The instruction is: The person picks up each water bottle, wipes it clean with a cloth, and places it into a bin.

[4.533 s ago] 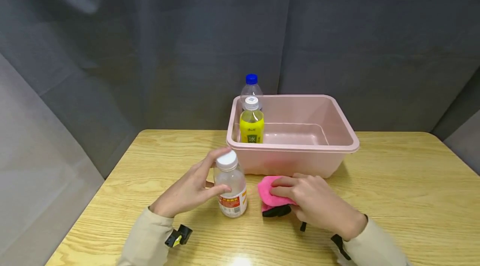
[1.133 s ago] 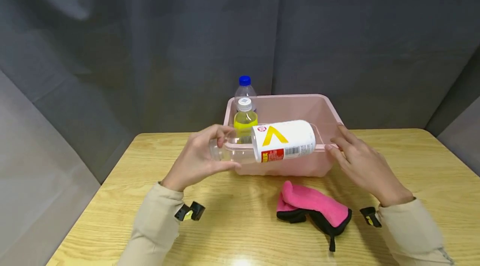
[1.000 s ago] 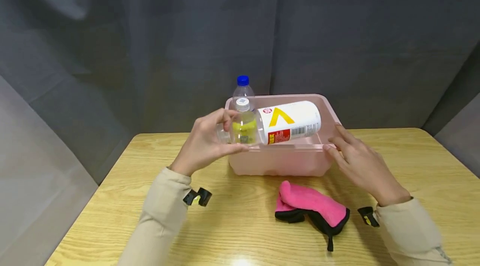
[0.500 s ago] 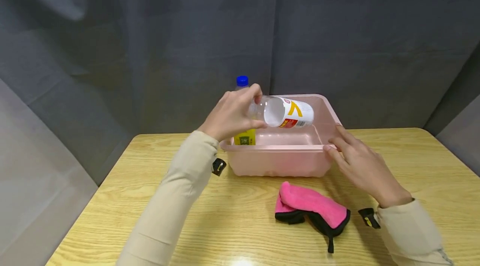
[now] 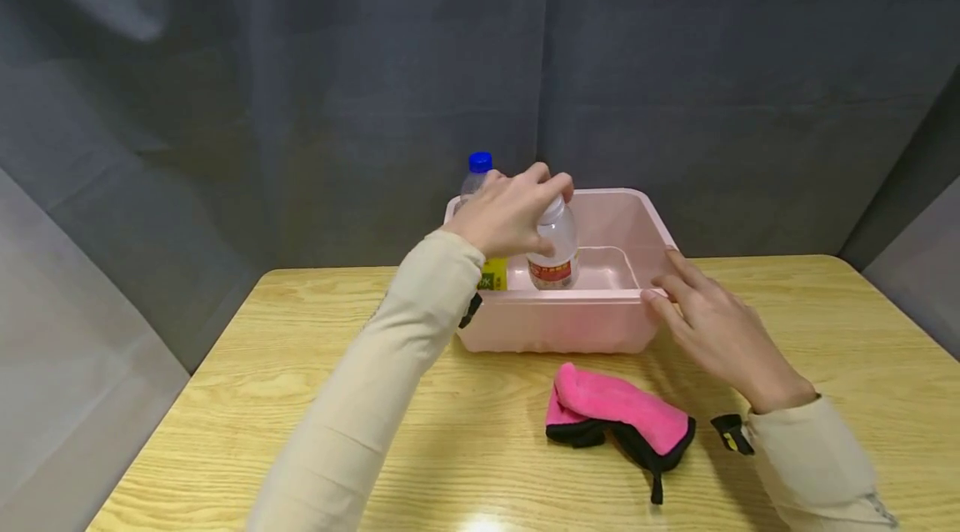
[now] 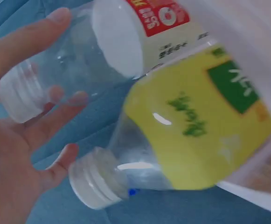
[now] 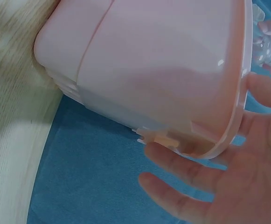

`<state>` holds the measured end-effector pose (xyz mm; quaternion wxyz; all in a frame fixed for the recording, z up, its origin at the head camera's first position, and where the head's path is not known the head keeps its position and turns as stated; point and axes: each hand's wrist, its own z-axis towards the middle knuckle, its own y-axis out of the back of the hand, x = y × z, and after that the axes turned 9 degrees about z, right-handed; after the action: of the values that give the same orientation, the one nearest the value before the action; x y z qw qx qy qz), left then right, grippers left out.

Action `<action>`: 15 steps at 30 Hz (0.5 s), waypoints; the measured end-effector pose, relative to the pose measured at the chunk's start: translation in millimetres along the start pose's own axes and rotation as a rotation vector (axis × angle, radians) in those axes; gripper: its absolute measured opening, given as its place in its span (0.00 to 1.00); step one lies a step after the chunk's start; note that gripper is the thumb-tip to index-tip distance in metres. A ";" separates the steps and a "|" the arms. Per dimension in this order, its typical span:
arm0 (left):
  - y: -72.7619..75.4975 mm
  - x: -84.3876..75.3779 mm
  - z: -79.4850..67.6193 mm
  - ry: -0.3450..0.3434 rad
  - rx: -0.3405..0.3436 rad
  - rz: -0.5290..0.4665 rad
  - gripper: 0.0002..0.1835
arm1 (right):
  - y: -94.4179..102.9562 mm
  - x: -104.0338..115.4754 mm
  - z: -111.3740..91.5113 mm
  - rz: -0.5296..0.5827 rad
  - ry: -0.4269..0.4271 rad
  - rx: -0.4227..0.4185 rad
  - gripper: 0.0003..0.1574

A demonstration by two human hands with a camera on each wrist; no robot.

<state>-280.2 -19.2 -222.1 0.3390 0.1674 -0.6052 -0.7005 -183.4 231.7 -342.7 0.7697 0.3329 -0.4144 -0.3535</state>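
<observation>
My left hand (image 5: 510, 215) reaches into the pink plastic bin (image 5: 555, 323), its fingers and thumb around the neck of a clear bottle (image 5: 558, 244) with a white cap and a red and white label. That bottle stands nearly upright inside. Beside it, partly hidden by the hand, is a yellow-labelled drink bottle (image 6: 191, 121) with a white cap. A blue-capped bottle (image 5: 477, 173) stands behind at the bin's left. My right hand (image 5: 720, 332) grips the bin's front right corner, thumb on the front rim and fingers over the side; in the right wrist view two fingers stay off the wall.
A pink cloth item (image 5: 618, 411) with black trim and a small loop lies folded in front of the bin. The wooden table (image 5: 435, 449) extends to both sides. Dark grey curtain (image 5: 360, 98) hangs behind.
The left hand has carried the clear bottle from the table over the rim and turned it from lying sideways to upright in the bin. The right hand let go of the pink cloth and took the rim.
</observation>
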 end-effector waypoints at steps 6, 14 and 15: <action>1.2 -6.8 15.6 -0.010 0.159 0.029 0.31 | -0.2 1.4 0.6 0.008 -0.008 0.019 0.23; -11.9 -10.5 16.3 -0.004 0.333 0.132 0.29 | -2.8 3.2 2.8 0.012 0.014 0.013 0.22; -13.0 -10.4 15.3 -0.001 0.343 0.146 0.29 | -2.9 3.6 3.2 0.014 0.013 0.013 0.22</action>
<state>-286.2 -0.4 -233.2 0.3551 0.1783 -0.7264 -0.5608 -185.5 226.6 -342.2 0.7725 0.3373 -0.4142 -0.3433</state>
